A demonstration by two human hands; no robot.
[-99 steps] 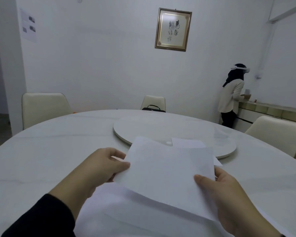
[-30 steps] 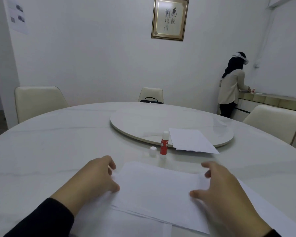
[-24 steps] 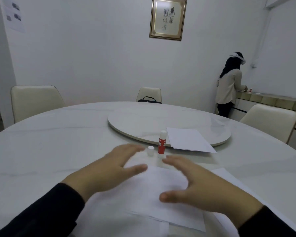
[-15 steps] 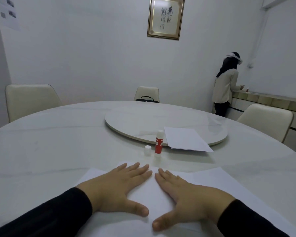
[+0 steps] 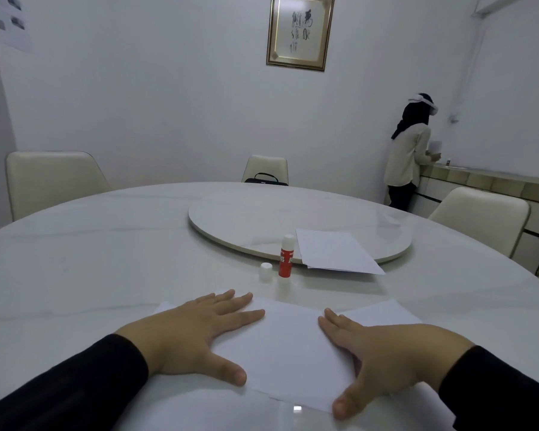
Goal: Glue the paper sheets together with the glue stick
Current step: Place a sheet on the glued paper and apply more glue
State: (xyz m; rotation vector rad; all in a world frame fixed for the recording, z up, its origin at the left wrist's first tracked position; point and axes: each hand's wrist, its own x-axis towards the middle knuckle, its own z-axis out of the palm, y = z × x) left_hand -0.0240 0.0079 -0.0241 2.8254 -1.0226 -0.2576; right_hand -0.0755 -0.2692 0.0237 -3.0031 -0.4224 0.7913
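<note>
Hands flat on paper sheets (image 5: 287, 346) at table (image 5: 106, 259) edge: left hand (image 5: 196, 334) & right hand (image 5: 383, 356) w/ fingers straight, spread, pressing down, gripping nothing. Glue stick (image 5: 286, 256) upright just beyond, cap (image 5: 265, 271) beside it, spare sheets (image 5: 333, 253) on turntable (image 5: 262, 216).

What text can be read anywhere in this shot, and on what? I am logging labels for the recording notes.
Glue stick: white lettering runs up its red body, too small and blurred to read.
Framed picture on the wall: brush calligraphy characters in dark ink, not clear enough to transcribe.
Wall notice at the upper left: small dark images or print, illegible.
Paper sheets under the hands, spare stack: no visible writing.
</note>
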